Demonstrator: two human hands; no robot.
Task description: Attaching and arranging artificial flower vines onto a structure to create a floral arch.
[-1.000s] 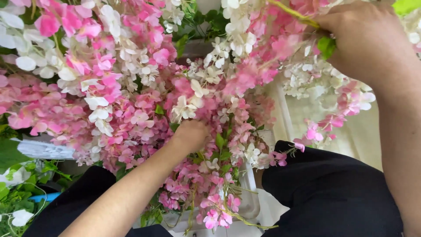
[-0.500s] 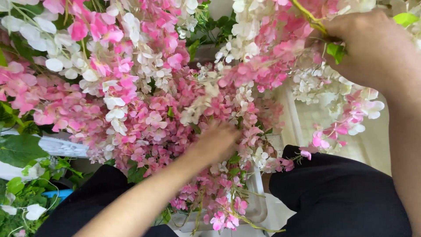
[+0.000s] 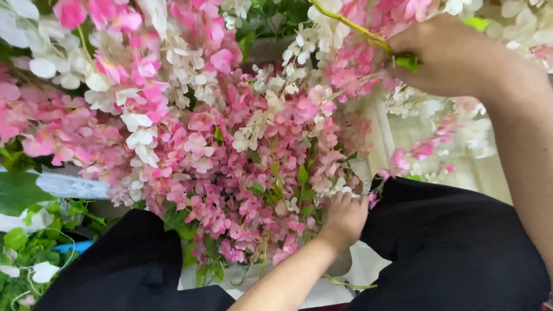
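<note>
A thick mass of pink and white blossom sprays [image 3: 230, 150] hangs in front of me and fills most of the view. My right hand [image 3: 455, 57] is at the top right, closed on a yellow-green stem [image 3: 351, 26] that carries pink and white blossoms. My left hand [image 3: 344, 217] reaches up from the bottom centre into the lower right edge of the pink cluster. Its fingertips are buried among blossoms and green leaves, so its grip is hidden.
My legs in black trousers [image 3: 461, 247] flank the flowers below. Green leaves and a few white blossoms [image 3: 29, 259] lie at the lower left beside a white board [image 3: 69, 185]. A pale floor and a white upright post [image 3: 383, 138] show behind the flowers at right.
My left hand has slid down and to the right along the pink cluster. The right hand has stayed at the top right on its stem.
</note>
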